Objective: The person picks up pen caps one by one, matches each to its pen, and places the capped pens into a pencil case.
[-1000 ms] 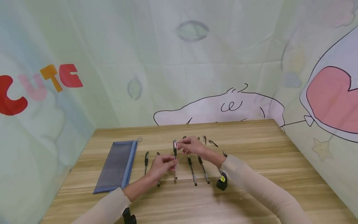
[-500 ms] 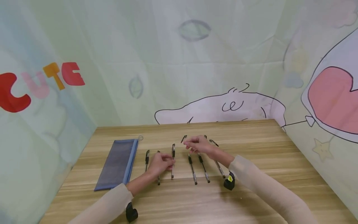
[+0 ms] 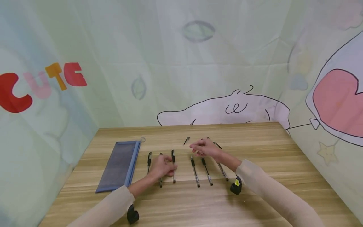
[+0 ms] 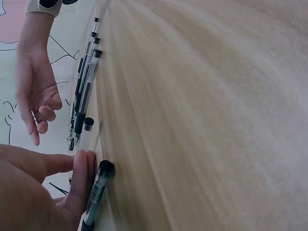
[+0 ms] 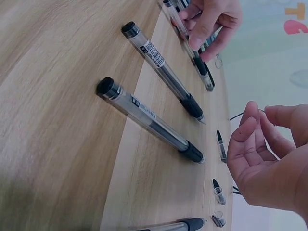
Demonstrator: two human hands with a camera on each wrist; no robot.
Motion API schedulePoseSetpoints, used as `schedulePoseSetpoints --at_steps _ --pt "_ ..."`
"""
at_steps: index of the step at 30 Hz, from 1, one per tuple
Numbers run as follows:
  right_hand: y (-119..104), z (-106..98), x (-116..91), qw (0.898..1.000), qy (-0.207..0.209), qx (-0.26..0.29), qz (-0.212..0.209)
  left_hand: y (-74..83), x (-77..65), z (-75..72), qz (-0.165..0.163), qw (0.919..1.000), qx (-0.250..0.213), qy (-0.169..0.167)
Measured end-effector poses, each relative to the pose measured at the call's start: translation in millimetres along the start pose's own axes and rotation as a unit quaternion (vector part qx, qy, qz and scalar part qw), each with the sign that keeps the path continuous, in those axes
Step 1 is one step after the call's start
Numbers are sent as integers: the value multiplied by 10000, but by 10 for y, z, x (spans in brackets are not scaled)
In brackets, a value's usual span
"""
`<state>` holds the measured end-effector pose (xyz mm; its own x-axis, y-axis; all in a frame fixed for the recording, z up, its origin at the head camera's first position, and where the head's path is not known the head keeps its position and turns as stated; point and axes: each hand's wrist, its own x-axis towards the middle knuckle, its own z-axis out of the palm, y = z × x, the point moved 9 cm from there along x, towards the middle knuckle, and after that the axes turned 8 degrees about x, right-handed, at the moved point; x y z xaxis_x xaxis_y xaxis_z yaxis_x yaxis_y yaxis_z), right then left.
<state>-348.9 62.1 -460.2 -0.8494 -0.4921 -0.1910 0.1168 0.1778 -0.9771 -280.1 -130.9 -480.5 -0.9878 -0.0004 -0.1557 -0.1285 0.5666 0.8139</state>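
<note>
My left hand pinches a capped black gel pen by its clear barrel, low at the wood table. In the right wrist view the thumb of that hand lies on the barrel, below the black cap. My right hand is raised over the table with loosely bent fingers and nothing in them. Below it lie uncapped gel pens, one at the left, one in the middle and one at the right. Their tips point away from me. A loose pen cap lies beyond the tips.
More caps, one with a clear end, lie near the back, partly behind the right hand. Left of the left hand are two capped pens, the outer one beside a blue mesh zip pouch. A printed curtain encloses the table.
The right hand has let go of the capped pen and moved right. The left hand has shifted the pen left and lowered it to the table.
</note>
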Motion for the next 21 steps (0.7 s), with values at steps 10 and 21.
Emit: schedulePoseSetpoints --at_steps 10,21 --pt "3 -89 -39 9999 124 -30 43 4 -54 -17 -50 9995 227 -205" --pt "111 -245 -82 9989 306 266 216 239 -91 -75 873 9935 719 151"
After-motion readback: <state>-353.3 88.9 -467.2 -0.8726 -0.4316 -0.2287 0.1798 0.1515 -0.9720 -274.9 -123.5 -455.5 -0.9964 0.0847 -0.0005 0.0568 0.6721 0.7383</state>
